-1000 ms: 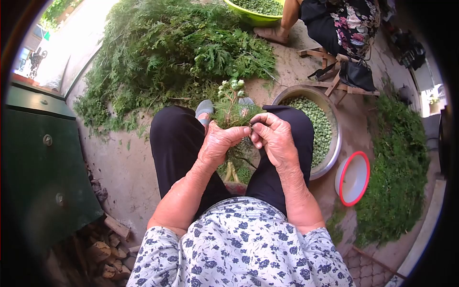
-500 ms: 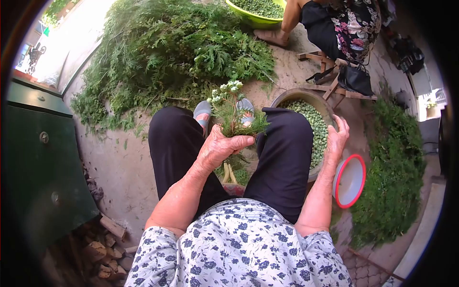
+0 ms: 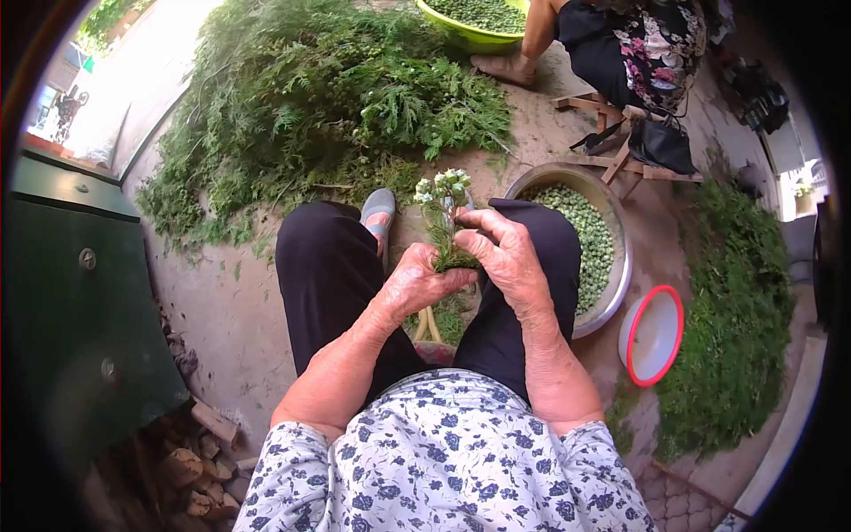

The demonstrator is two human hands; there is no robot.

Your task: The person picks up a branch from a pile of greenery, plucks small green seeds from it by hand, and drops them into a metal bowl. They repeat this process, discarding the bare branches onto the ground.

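An evergreen sprig (image 3: 441, 232) with a cluster of pale green cones (image 3: 443, 184) at its top stands upright between my knees. My left hand (image 3: 418, 282) is closed round its lower leafy part. From the other side my right hand (image 3: 511, 259) pinches at the same sprig, thumb and fingers on its middle; the exact contact is partly hidden by the fingers. Beside my right knee is a wide metal basin (image 3: 625, 266), holding many pale green cones (image 3: 581, 239).
Cut evergreen branches (image 3: 328, 97) are heaped ahead, with another pile (image 3: 727, 328) at the right. A white bowl with a red rim (image 3: 681, 332) leans near the basin. Ahead, a person (image 3: 594, 53) sits by a yellow-green tub (image 3: 461, 37). A dark green cabinet (image 3: 80, 310) stands left.
My right hand has moved left from the basin's rim to the sprig and closed on it. The sprig and my left hand have shifted slightly right.
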